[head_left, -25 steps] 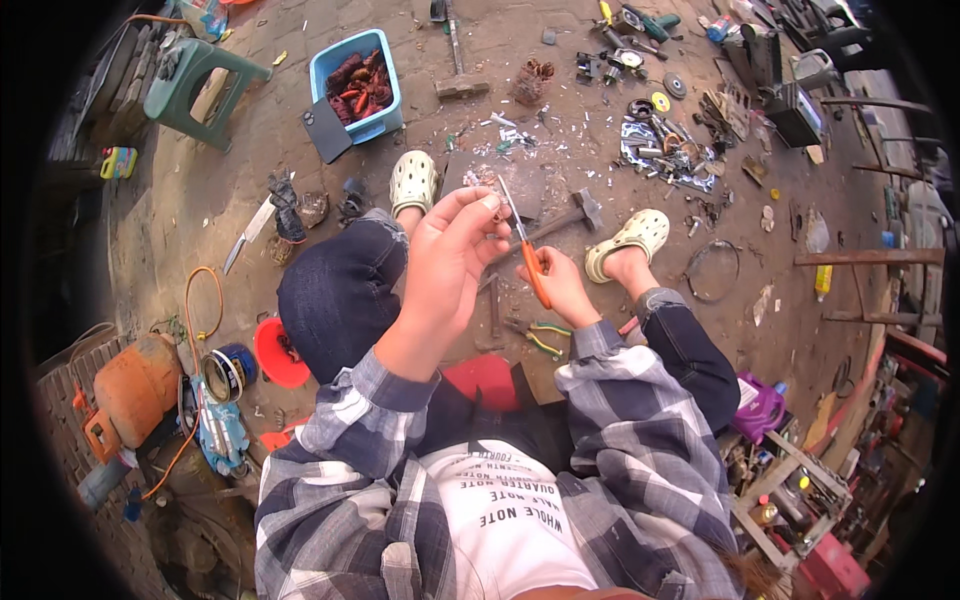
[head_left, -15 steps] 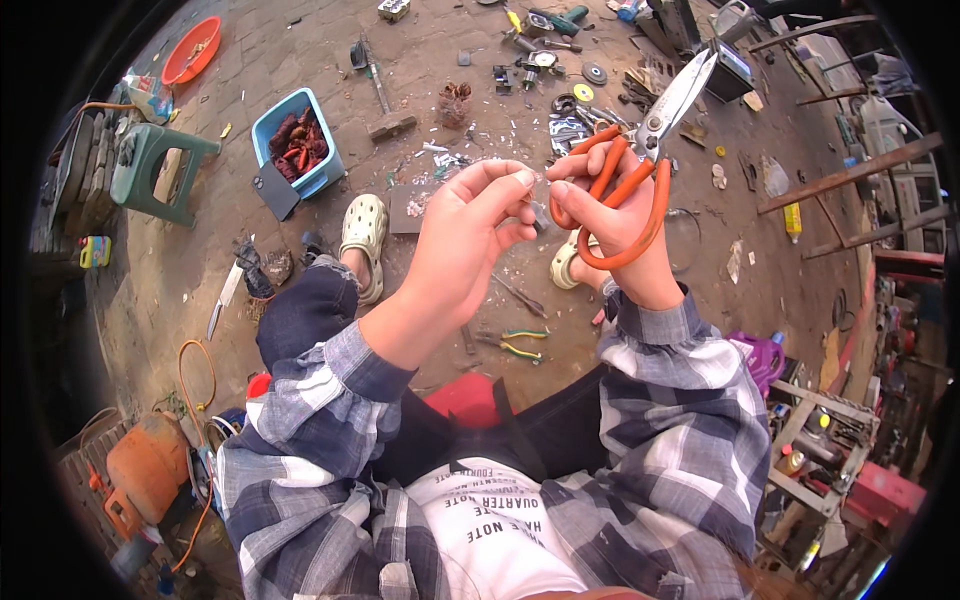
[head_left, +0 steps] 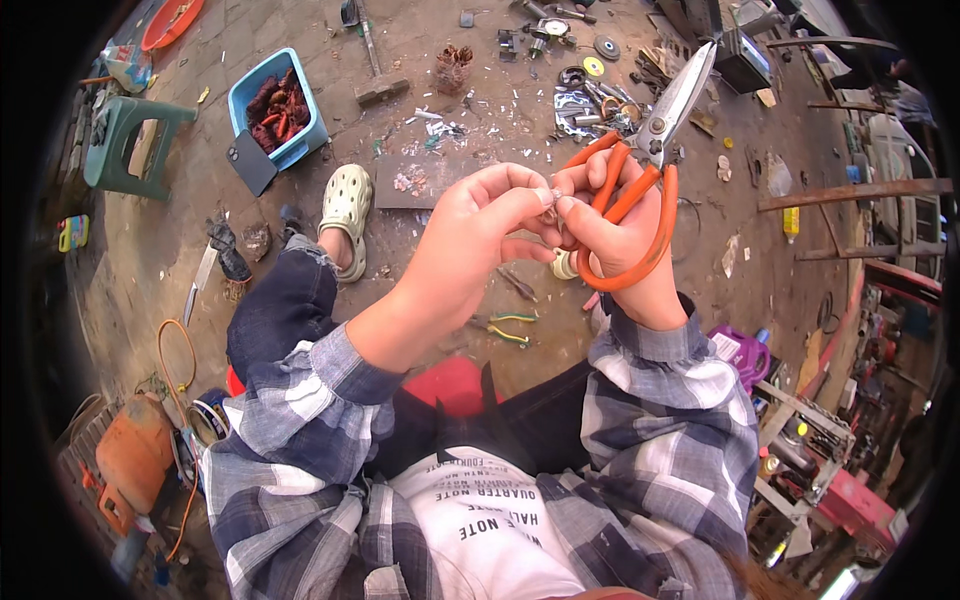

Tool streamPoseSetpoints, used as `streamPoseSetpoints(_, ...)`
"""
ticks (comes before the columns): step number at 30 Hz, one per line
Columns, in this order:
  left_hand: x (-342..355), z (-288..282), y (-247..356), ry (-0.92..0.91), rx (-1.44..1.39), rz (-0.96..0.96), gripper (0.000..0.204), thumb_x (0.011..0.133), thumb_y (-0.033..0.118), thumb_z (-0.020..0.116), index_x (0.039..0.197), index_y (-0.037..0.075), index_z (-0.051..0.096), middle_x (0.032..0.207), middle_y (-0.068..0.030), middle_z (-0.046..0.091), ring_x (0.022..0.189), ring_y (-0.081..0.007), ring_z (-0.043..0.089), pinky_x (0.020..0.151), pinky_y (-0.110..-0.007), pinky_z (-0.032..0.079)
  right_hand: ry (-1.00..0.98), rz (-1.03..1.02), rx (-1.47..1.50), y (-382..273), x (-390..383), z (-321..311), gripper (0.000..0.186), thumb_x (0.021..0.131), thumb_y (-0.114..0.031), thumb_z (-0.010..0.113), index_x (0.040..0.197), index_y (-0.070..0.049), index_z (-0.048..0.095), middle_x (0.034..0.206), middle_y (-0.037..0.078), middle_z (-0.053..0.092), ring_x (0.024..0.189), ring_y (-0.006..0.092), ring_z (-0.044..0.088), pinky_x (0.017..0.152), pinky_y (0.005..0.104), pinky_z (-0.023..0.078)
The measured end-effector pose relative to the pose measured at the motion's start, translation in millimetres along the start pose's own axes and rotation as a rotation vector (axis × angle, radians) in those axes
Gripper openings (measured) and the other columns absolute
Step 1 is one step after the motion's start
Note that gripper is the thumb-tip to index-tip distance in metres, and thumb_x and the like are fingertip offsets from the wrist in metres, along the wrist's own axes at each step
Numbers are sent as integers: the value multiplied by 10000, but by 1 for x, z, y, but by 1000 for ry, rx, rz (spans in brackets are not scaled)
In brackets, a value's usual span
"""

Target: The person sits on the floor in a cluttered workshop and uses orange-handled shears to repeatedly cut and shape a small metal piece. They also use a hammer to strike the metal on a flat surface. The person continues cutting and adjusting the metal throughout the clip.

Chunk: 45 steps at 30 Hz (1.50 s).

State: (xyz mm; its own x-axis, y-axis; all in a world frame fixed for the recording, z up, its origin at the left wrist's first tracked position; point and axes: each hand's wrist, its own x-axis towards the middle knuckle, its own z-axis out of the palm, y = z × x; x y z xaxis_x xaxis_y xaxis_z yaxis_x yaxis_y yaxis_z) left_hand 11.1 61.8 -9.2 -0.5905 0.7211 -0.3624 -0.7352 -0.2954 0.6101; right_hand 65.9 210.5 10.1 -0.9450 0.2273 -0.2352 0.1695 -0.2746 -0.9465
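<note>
My right hand [head_left: 632,225] has its fingers hooked through the orange loop handles of a pair of large scissors [head_left: 680,105]. Their silver blades point up and away to the right, nearly together. My left hand [head_left: 470,235] is closed in a pinch, its fingertips meeting those of the right hand. Between the fingertips sits a small pale piece [head_left: 550,208], mostly covered and too small to name. Beneath the hands, a dark flat board [head_left: 395,182] on the ground carries a little heap of pinkish bits [head_left: 413,181].
A blue bin [head_left: 318,135] of dark reddish scraps stands left of the board, near a green stool [head_left: 125,150]. A hammer [head_left: 380,90] lies beyond. Yellow-green handled pliers [head_left: 510,328] rest between my feet. Metal parts [head_left: 590,110] litter the far right; a knife [head_left: 200,280] lies left.
My hands have come together, the left fingertips now touching the right ones. The scissors stay in my right hand. The view has shifted slightly, with the ground things sitting higher and further left.
</note>
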Motion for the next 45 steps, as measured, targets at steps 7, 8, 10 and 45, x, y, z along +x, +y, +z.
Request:
streamPoseSetpoints(7, 1, -7, 2, 6, -104, -52, 126, 888, 137, 583, 948, 26, 591, 845, -28, 607, 742, -101, 579, 652, -236, 489, 60, -74, -152, 7, 1, -1, 344, 760, -65, 695, 933, -38, 400, 810, 53, 551, 679, 87, 512, 614, 229, 439)
streamPoseSetpoints(8, 1, -8, 1, 29, -113, -26, 130, 889, 139, 584, 950, 25, 593, 843, -26, 604, 739, -100, 574, 651, -238, 484, 88, -92, -222, 7, 1, -3, 367, 758, -84, 713, 952, -31, 406, 801, 47, 544, 673, 84, 500, 617, 228, 432)
streamPoseSetpoints(10, 1, -10, 3, 58, -120, 37, 137, 895, 138, 578, 962, 20, 591, 840, -25, 597, 739, -100, 559, 652, -236, 470, 56, -98, -401, 0, -2, -5, 433, 739, -135, 747, 991, -19, 414, 828, 56, 529, 717, 97, 490, 647, 246, 429)
streamPoseSetpoints(45, 15, -19, 6, 216, -175, 196, 93, 890, 104, 586, 908, 14, 600, 792, -19, 572, 705, -87, 529, 630, -221, 452, 48, 490, 196, 40, 7, 3, 505, 919, -517, 490, 1007, -22, 445, 808, 8, 418, 662, 91, 410, 591, 249, 388)
